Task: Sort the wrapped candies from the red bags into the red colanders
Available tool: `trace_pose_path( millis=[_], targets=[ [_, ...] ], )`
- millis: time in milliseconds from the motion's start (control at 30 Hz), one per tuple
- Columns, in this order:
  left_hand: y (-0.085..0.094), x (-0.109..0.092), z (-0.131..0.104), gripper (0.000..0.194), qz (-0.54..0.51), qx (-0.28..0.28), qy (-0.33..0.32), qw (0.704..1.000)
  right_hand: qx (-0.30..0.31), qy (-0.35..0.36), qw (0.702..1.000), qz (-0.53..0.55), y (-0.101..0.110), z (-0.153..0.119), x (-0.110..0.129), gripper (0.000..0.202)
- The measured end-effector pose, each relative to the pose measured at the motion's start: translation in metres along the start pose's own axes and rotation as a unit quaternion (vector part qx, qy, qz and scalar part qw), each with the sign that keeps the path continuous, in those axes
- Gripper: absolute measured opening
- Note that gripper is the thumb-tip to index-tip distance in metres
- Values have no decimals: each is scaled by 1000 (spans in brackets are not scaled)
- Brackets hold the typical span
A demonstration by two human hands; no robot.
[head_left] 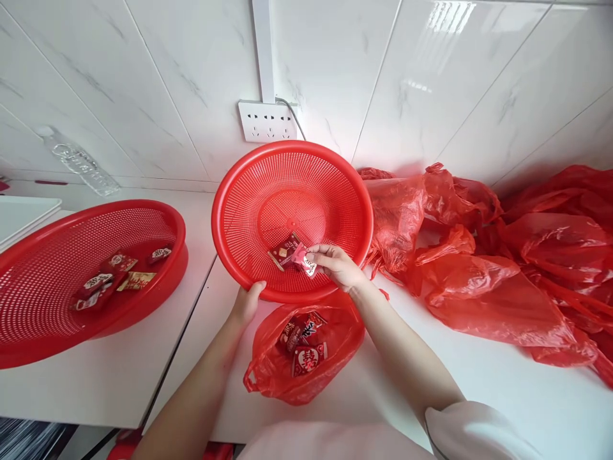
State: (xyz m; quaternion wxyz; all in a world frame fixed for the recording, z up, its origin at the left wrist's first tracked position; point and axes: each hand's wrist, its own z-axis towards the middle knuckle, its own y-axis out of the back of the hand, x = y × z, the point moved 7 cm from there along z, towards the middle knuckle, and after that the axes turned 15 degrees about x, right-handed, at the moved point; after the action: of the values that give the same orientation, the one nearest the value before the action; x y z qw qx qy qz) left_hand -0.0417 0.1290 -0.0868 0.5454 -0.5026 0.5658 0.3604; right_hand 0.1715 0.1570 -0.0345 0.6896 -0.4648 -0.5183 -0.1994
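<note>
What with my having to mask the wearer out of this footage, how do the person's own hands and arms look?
The left hand and right hand are bare, with no gloves, rings or watch showing. Both forearms are uncovered. A loose, pale sleeve covers the right arm above the forearm; no left sleeve is in view.

From afar I see the left hand (248, 301) gripping the lower rim of a tilted red basket (292, 207) mid-frame, the right hand (339, 266) pinching a pink packet (300, 257) inside it, and a red bag (306, 387) holding packets (309, 359) at lower centre.
</note>
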Motion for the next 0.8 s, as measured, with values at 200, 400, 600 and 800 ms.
trace_pose_path(
  millis=[200,400,600,800],
  targets=[
    [-4,-3,0,32,1,9,-13,1000,204,-31,959,-193,-35,-20,29,20],
    [-6,-7,0,34,15,9,-23,1000,179,-41,880,-439,-44,-28,37,26],
    [-1,-3,0,32,53,-3,-22,998,22,-74,762,-642,-6,-5,-4,39],
    [-4,-3,-2,29,44,-16,-33,998,90,-88,742,-659,-17,-6,-13,69]
  ],
)
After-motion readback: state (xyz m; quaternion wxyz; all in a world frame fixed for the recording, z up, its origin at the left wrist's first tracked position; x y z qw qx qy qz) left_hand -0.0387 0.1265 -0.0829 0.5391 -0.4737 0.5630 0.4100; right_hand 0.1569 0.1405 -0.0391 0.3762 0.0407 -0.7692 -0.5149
